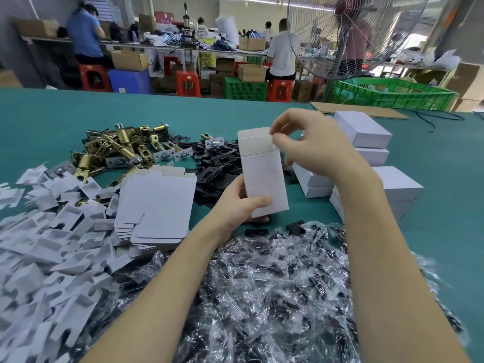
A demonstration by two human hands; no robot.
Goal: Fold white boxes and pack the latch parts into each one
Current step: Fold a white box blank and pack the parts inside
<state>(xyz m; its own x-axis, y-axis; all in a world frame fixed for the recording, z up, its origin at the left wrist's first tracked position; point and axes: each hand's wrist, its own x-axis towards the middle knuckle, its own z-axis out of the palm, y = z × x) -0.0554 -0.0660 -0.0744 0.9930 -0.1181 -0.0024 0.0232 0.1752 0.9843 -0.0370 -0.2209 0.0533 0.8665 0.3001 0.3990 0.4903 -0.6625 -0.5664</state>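
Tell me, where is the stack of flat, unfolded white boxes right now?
The stack of flat boxes lies on the green table, left of the left hand, just in front of the brass latches.

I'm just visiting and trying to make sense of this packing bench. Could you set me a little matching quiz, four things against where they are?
Things:
1. white box
2. flat box blanks
3. brass latches
4. finished boxes

Places:
A. stacked at the right of the table
B. heaped at the far left of the table
C. held upright between the left hand and right hand
D. piled flat, left of the held box

Pairs: 1-C, 2-D, 3-B, 4-A
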